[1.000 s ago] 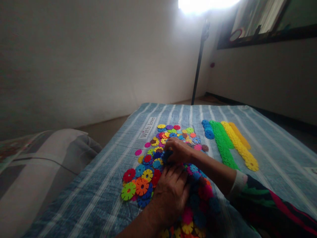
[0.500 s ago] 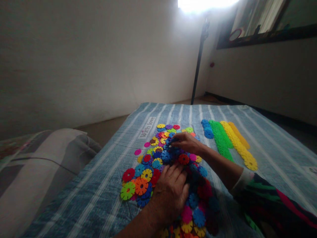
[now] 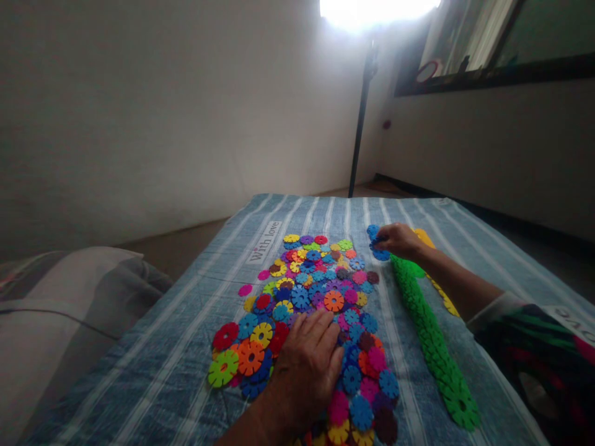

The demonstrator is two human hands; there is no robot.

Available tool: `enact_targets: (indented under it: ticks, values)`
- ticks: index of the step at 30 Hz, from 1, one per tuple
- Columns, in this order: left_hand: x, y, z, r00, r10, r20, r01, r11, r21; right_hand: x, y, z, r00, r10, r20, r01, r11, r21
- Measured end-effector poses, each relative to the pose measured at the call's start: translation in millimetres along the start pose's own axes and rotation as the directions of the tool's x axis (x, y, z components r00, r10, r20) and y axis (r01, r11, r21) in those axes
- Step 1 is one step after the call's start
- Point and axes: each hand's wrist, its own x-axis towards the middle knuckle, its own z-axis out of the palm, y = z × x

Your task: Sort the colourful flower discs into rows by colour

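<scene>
Notched plastic discs in many colours lie in a loose pile (image 3: pixel 333 301) on the striped cloth. My left hand (image 3: pixel 307 356) rests flat on the near part of this pile, fingers stretched forward and holding nothing. To the right of the pile, my right hand (image 3: pixel 400 240) has its fingertips pinched on a dark blue notched disc at the short blue row (image 3: pixel 381 254). My fingers partly hide that row. Just nearer lies a long row of overlapping green discs (image 3: pixel 430 347). Behind my right forearm, a yellow row (image 3: pixel 444 294) is partly covered.
The blue striped cloth (image 3: pixel 186 347) covers the surface under the discs. A pale draped cushion or bedding (image 3: pixel 88 316) sits at the left. A bright lamp on a black stand (image 3: pixel 361 118) rises behind the far edge, before the wall. A window is at upper right.
My right hand has moved right from the pile to the blue row. My left hand stays on the pile. The view has shifted slightly, and more of the green row shows.
</scene>
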Motion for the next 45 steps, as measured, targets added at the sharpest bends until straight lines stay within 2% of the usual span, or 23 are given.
enact_targets:
  ticks: [9,14,19,24,27,31,33,38,42,45]
  values:
    - [-1.5,-0.2,2.1,1.000,0.005,-0.009,-0.005,1.000,0.001,-4.2,-0.4,4.2,0.995,0.034,0.099,-0.005,0.959,-0.283]
    - [0.0,0.6,-0.1,1.000,0.002,-0.001,-0.002,1.000,-0.002,-8.3,-5.3,1.9,0.995,0.058,0.086,-0.018,0.914,-0.406]
    - [5.6,3.5,-13.4,0.996,0.005,0.087,-0.004,1.000,-0.011,-14.9,-14.9,-3.3,0.998,0.039,0.048,-0.011,0.875,-0.485]
    - [8.0,6.2,-17.6,0.997,-0.006,0.078,0.007,1.000,-0.014,-19.4,-35.9,5.1,0.997,-0.060,0.053,0.078,0.892,-0.445]
    - [7.2,7.2,-15.4,0.997,-0.012,0.074,0.014,1.000,-0.019,-25.2,-57.2,14.7,0.980,-0.174,0.092,0.195,0.915,-0.354]
    - [5.1,7.6,-12.5,0.997,-0.023,0.068,0.024,1.000,-0.015,-36.1,-91.6,24.7,0.910,-0.388,0.149,0.406,0.905,-0.124]
    - [4.6,7.6,-12.5,0.998,-0.026,0.057,0.027,1.000,-0.016,-40.4,-107.9,28.9,0.872,-0.455,0.179,0.473,0.879,-0.068]
    - [5.6,8.1,-15.8,0.997,-0.020,0.074,0.023,0.999,-0.038,-45.5,-136.6,39.4,0.836,-0.490,0.248,0.527,0.842,-0.115]
    - [5.0,8.0,-13.5,0.998,-0.020,0.054,0.023,0.998,-0.053,-46.7,-146.1,44.9,0.804,-0.506,0.313,0.573,0.799,-0.180]
    - [3.6,7.8,-9.7,0.999,-0.012,0.034,0.014,0.998,-0.062,-47.5,-148.7,44.4,0.801,-0.497,0.334,0.575,0.794,-0.199]
